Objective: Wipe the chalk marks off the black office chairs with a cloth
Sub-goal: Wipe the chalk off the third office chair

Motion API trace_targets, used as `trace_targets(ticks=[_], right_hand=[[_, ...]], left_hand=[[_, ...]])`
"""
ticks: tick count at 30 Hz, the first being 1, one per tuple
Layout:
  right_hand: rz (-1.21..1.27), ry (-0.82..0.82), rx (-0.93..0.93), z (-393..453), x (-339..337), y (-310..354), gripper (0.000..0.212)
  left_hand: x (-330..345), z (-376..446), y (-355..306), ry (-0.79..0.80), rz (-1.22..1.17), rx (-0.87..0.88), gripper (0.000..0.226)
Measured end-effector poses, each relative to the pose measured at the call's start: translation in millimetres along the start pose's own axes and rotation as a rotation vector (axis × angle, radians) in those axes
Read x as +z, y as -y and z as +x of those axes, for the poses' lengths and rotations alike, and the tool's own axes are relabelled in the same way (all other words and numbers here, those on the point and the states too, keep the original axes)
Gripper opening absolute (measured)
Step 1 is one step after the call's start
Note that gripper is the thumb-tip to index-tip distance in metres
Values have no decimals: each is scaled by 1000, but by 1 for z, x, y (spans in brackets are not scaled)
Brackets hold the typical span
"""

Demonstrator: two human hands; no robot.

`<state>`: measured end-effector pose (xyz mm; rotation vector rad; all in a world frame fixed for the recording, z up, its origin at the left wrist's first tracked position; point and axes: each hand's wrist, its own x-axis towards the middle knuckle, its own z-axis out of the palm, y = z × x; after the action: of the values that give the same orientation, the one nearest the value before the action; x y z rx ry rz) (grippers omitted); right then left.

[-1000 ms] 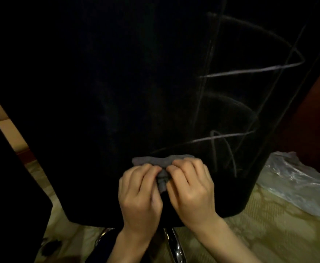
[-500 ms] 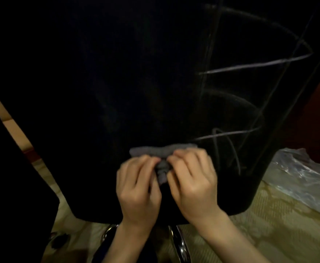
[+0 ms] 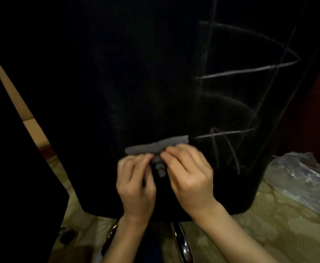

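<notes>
Clear crinkled plastic bag (image 3: 305, 179) lies on the patterned carpet (image 3: 259, 224) right of the black fabric chair back (image 3: 117, 92); I cannot tell its contents. Against the chair back's lower middle, I see my left hand (image 3: 136, 185) and right hand (image 3: 189, 177) both pinching a bunched grey cloth (image 3: 155, 147). White chalk marks (image 3: 248, 71) scrawl across its right side.

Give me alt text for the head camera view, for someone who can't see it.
Two hands, the left hand and right hand, pinch a bunched grey cloth against the back of a black office chair. White chalk marks cover the chair's right side. Clear plastic sheeting lies on the patterned floor at right.
</notes>
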<state>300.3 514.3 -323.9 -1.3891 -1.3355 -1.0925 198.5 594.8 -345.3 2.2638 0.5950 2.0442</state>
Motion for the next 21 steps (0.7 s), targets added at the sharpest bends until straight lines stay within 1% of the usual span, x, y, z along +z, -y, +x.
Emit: trace_targets(ticks=[2, 4, 7, 10, 12, 14, 15, 17, 19, 21], right_hand=[[24, 65, -17, -20, 0, -3, 11], [61, 88, -45, -17, -1, -2, 12], [128, 20, -81, 26, -4, 7, 29], [136, -91, -61, 82, -4, 17, 36], [113, -117, -40, 96, -3, 23, 39], [91, -70, -36, 78, -2, 23, 44], [80, -27, -37, 60, -2, 21, 44], [39, 76, -50, 18, -2, 13, 37], [-24, 147, -104, -9, -5, 4, 26], [-50, 163, -200, -3, -8, -2, 23]], left_hand=[[-7, -19, 4, 80, -25, -18, 21], [-16, -12, 4, 99, -61, 2, 21], [-27, 36, 0, 13, -50, 47, 21], [-33, 87, -8, -108, -21, 83, 22], [-33, 102, -9, -140, -2, 87, 22], [-29, 89, -3, -109, 10, 83, 21], [-26, 73, 2, -69, 14, 70, 20], [-23, 27, 10, 42, 6, 31, 21], [-22, -10, 11, 128, -33, -7, 22], [-19, -16, 8, 124, -60, -28, 22]])
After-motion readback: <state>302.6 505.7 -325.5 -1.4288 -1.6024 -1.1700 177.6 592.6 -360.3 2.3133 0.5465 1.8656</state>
